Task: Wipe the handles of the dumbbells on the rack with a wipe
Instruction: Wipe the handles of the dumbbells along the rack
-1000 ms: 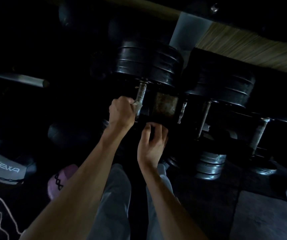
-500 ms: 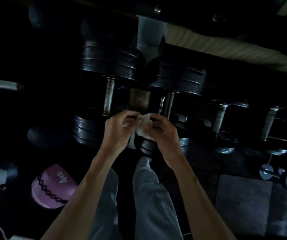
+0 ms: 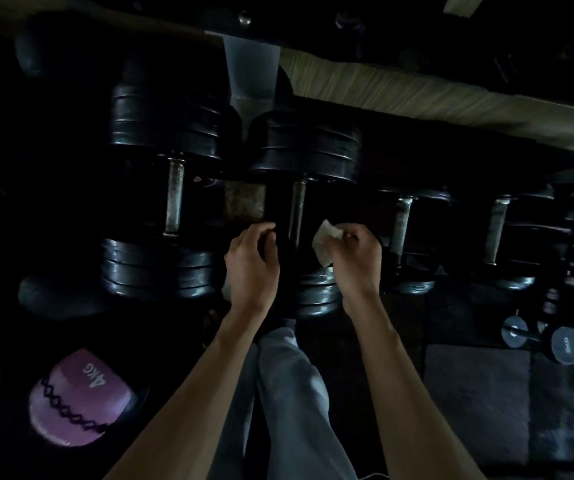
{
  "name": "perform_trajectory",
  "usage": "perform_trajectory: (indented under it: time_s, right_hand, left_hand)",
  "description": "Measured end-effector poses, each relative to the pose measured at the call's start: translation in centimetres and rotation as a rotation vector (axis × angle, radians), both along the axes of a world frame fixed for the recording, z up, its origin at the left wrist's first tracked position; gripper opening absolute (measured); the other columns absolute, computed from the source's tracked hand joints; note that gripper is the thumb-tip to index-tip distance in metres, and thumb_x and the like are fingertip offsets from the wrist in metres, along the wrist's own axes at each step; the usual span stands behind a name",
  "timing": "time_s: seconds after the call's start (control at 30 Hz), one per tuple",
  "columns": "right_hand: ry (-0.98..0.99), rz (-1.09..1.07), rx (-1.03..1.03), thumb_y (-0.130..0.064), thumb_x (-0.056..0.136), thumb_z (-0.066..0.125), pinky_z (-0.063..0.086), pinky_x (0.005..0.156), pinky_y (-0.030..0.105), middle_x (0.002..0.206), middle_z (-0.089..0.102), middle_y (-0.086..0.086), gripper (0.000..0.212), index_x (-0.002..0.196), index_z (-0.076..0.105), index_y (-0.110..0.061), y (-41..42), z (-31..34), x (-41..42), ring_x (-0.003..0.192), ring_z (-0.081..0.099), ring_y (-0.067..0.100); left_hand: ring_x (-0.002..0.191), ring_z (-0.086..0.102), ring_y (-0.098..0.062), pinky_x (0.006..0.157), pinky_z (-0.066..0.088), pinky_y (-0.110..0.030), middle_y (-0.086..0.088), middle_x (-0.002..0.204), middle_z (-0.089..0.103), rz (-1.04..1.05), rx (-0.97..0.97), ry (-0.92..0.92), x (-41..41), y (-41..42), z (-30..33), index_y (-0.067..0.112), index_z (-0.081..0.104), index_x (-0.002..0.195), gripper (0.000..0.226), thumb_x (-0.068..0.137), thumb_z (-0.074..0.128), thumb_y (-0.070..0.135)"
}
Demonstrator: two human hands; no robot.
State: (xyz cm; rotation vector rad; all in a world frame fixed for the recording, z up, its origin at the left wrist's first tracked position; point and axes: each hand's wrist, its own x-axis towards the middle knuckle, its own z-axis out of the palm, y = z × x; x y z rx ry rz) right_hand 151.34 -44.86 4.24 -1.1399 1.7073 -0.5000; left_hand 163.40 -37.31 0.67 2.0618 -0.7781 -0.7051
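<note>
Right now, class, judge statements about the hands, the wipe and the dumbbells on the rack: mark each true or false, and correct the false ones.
1. The right hand holds the wipe. True.
2. The left hand grips a dumbbell handle. False: its fingers curl beside the handle, not around it.
3. The wipe is wrapped around that handle. False: it sits right of it.
4. A purple 4KG weight lies lower left. True.
</note>
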Motion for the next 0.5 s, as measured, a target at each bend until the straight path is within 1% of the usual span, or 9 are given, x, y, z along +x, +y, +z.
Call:
perform_trajectory:
  time_s: [0.07, 0.1, 0.13, 0.2, 0.23, 0.3, 0.37, 0.43, 0.5]
  right_hand:
    - [0.042, -0.009, -0.027, -0.026, 0.095, 0.068, 0.052, 0.061, 0.014, 0.097, 0.071, -0.004, 0.016, 0.109, 0.064, -0.021, -0.5, -1.3, 0.2, 0.080, 0.067, 0.005]
    - [0.076, 0.017, -0.032, -0.018, 0.096, 0.063, 0.054, 0.066, 0.017, 0.107, 0.069, -0.004, 0.022, 0.117, 0.061, -0.021, -0.7, -2.0, 0.4, 0.086, 0.067, 0.006]
    - [0.108, 0.057, -0.020, -0.010, 0.095, 0.059, 0.058, 0.071, 0.023, 0.117, 0.066, -0.004, 0.034, 0.127, 0.058, -0.022, -0.9, -2.9, 0.6, 0.091, 0.067, 0.009]
    - [0.158, 0.110, 0.032, -0.002, 0.092, 0.054, 0.060, 0.077, 0.034, 0.132, 0.058, 0.000, 0.052, 0.140, 0.051, -0.024, -1.7, -4.5, 1.0, 0.099, 0.067, 0.017]
    - [0.166, 0.113, 0.045, 0.000, 0.091, 0.053, 0.059, 0.079, 0.033, 0.135, 0.056, 0.002, 0.054, 0.141, 0.051, -0.022, -2.2, -5.1, 1.2, 0.100, 0.065, 0.017]
    - [0.169, 0.109, 0.041, 0.003, 0.091, 0.051, 0.053, 0.087, 0.028, 0.128, 0.059, 0.005, 0.048, 0.135, 0.058, -0.015, -3.4, -5.9, 1.6, 0.106, 0.059, 0.014]
    - [0.170, 0.101, 0.015, 0.003, 0.091, 0.052, 0.054, 0.093, 0.033, 0.107, 0.064, 0.001, 0.035, 0.121, 0.065, -0.010, -4.8, -6.6, 2.1, 0.108, 0.062, 0.020]
    - [0.145, 0.075, 0.008, 0.001, 0.092, 0.051, 0.054, 0.084, 0.032, 0.090, 0.063, -0.005, 0.026, 0.111, 0.067, -0.010, -5.8, -7.0, 3.1, 0.097, 0.065, 0.021]
    - [0.076, 0.067, 0.035, -0.003, 0.094, 0.052, 0.049, 0.068, 0.028, 0.089, 0.067, 0.001, 0.021, 0.106, 0.067, -0.011, -6.4, -7.2, 4.5, 0.081, 0.064, 0.018]
  left_hand:
    - [0.103, 0.063, -0.022, 0.093, 0.050, -0.046, -0.002, 0.106, 0.070, 0.032, 0.058, -0.039, -0.9, -0.6, -1.1, 0.013, 0.066, 0.114, 0.023, 0.099, 0.051, 0.022]
    - [0.104, 0.061, -0.024, 0.096, 0.047, -0.047, -0.003, 0.107, 0.069, 0.041, 0.090, -0.043, -1.3, -1.0, -1.4, 0.014, 0.065, 0.114, 0.024, 0.099, 0.050, 0.023]
    - [0.107, 0.060, -0.024, 0.099, 0.044, -0.046, -0.003, 0.108, 0.068, 0.053, 0.121, -0.046, -1.7, -1.3, -1.7, 0.015, 0.065, 0.114, 0.025, 0.099, 0.048, 0.025]
    - [0.111, 0.058, -0.024, 0.104, 0.038, -0.046, -0.001, 0.111, 0.068, 0.088, 0.171, -0.068, -2.3, -1.8, -2.1, 0.017, 0.065, 0.114, 0.031, 0.098, 0.042, 0.030]
    - [0.113, 0.058, -0.023, 0.105, 0.037, -0.045, 0.000, 0.112, 0.068, 0.107, 0.185, -0.090, -2.5, -2.0, -2.3, 0.017, 0.065, 0.113, 0.032, 0.097, 0.041, 0.031]
    - [0.111, 0.059, -0.023, 0.105, 0.036, -0.042, 0.000, 0.111, 0.069, 0.142, 0.192, -0.143, -2.9, -2.2, -2.4, 0.017, 0.066, 0.111, 0.031, 0.097, 0.041, 0.029]
    - [0.109, 0.060, -0.021, 0.105, 0.037, -0.042, 0.001, 0.108, 0.070, 0.168, 0.177, -0.158, -3.1, -2.2, -2.4, 0.017, 0.066, 0.110, 0.029, 0.097, 0.042, 0.027]
    - [0.106, 0.062, -0.020, 0.105, 0.038, -0.042, 0.003, 0.106, 0.070, 0.177, 0.171, -0.148, -3.0, -2.1, -2.4, 0.018, 0.066, 0.109, 0.029, 0.097, 0.041, 0.027]
    - [0.102, 0.063, -0.020, 0.103, 0.040, -0.044, 0.003, 0.103, 0.070, 0.180, 0.169, -0.137, -3.0, -2.1, -2.6, 0.019, 0.066, 0.107, 0.030, 0.097, 0.040, 0.028]
